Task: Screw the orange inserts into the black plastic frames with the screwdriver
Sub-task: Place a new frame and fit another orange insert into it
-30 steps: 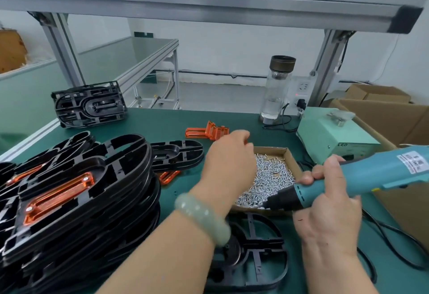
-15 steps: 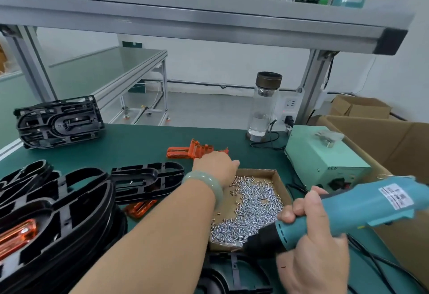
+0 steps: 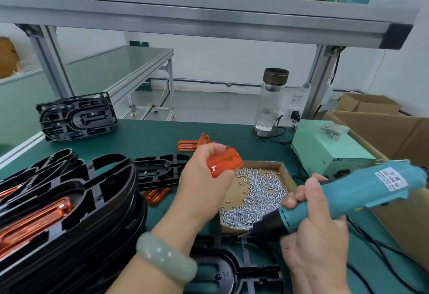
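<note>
Left hand (image 3: 204, 187): fingers and thumb curled round one orange insert (image 3: 224, 165), held clear of the counter (image 3: 148, 136) at the left edge of a cardboard box (image 3: 264, 162) of loose screws (image 3: 257, 198).

Right hand (image 3: 318, 238): wrapped round the barrel of the teal screwdriver (image 3: 362, 191). The black nose points down and left, over the near edge of the box.

One black frame (image 3: 234, 270) lies flat on the near counter between the forearms, with no insert seen in it. A stack of frames (image 3: 97, 191) stands at near left, its top frame with an insert fitted. Spare inserts (image 3: 190, 145) lie farther back.
</note>
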